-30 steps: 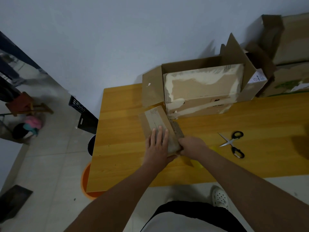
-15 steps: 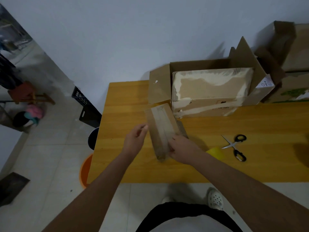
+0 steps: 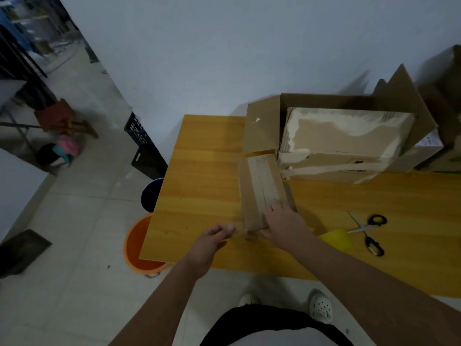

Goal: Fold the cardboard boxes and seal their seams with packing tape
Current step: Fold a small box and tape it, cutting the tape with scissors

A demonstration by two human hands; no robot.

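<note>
A small brown cardboard box (image 3: pixel 259 186) lies on the wooden table (image 3: pixel 199 196), with a strip of tape running lengthwise along its top. My right hand (image 3: pixel 283 221) grips the box's near right end, thumb on top. The curled fingers of my left hand (image 3: pixel 214 236) reach the box's near left corner; blur hides whether they pinch anything. A yellow tape roll (image 3: pixel 335 239) shows partly behind my right forearm.
Black-handled scissors (image 3: pixel 369 231) lie to the right of the roll. A large open carton (image 3: pixel 264 126) with flattened cardboard inside stands behind the small box. An orange bucket (image 3: pixel 137 245) and a black crate (image 3: pixel 144 148) sit on the floor left of the table.
My left hand lifted off the box top, moved to its left side, then came to the near left corner. My right hand shifted onto the box's near end.
</note>
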